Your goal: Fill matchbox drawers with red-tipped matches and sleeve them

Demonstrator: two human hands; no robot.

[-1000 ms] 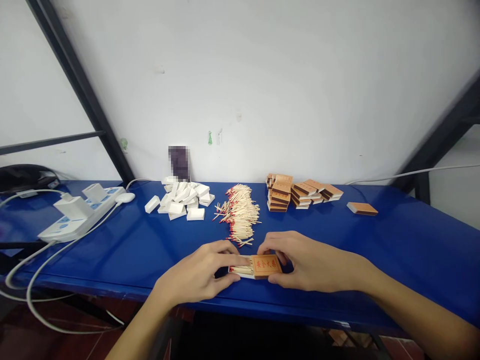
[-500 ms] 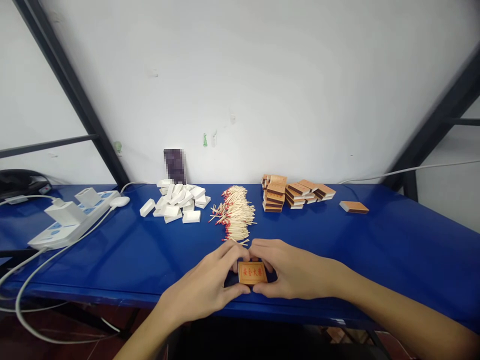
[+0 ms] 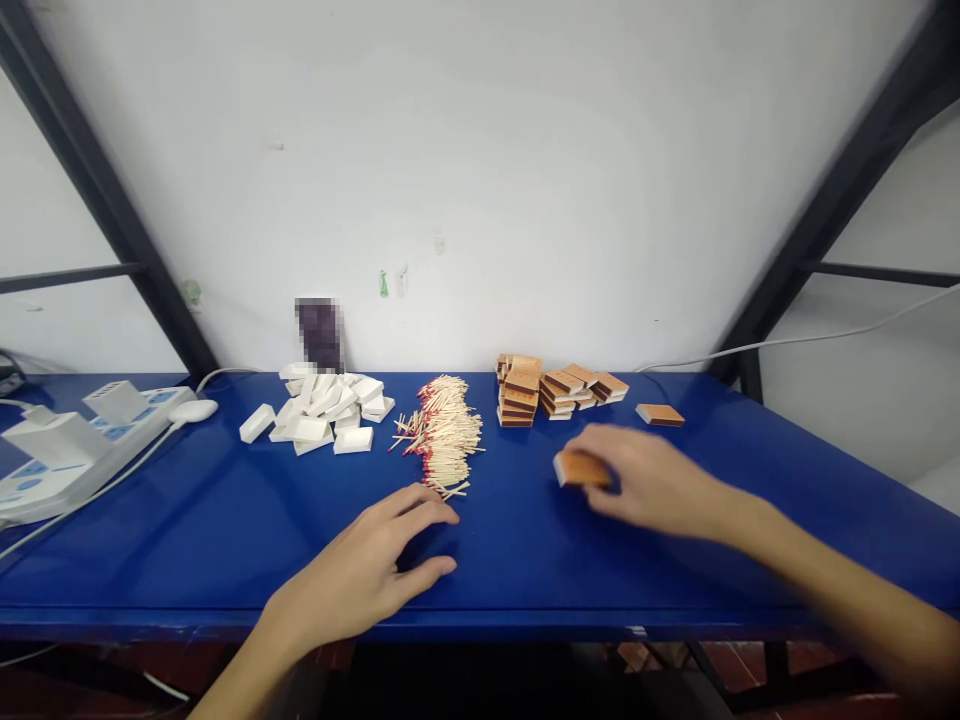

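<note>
While right hand (image 3: 637, 475) pinches flat cardboard matchbox (image 3: 580, 469), left hand (image 3: 375, 555) curves, fingers parted, near slender wooden matches (image 3: 450, 430).

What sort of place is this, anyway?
Probably an indoor workbench, perhaps in a small workshop. The signs are a long blue table against a wall, separate piles of loose matches and matchboxes laid out on it, and a power strip off to the left.

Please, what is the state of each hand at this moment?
Left hand: open, holding nothing, near the pile of matches.
Right hand: closed on a matchbox, holding it.
</note>
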